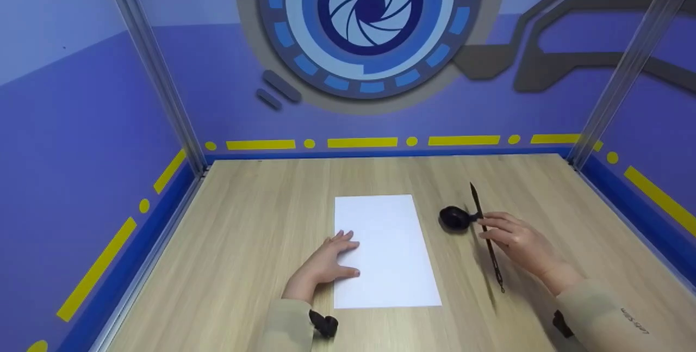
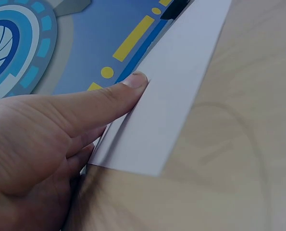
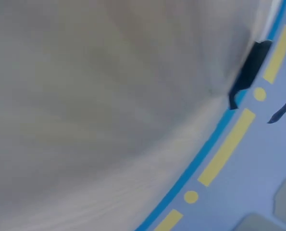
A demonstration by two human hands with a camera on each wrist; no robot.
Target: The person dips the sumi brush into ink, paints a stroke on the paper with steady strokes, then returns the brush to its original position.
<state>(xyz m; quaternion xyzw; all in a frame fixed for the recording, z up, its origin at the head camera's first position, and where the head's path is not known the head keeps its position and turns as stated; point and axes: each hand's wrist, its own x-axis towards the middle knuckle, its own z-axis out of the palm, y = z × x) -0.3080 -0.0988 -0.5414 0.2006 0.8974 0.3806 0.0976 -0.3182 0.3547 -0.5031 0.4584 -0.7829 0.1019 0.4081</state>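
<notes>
Calligraphy brush (image 1: pixel 493 259) beside a black dish (image 1: pixel 452 220)

The right hand (image 1: pixel 521 243) pinches the brush midway; the left hand (image 1: pixel 328 259) rests spread on the white paper's (image 1: pixel 389 257) left edge; the head view shows the brush end to end, the right wrist view only its tip.

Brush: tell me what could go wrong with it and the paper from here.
The right hand holds the brush close to the black dish, so a careless swing might knock that. The left hand rests along only one side of the paper, which could pivot.
</notes>
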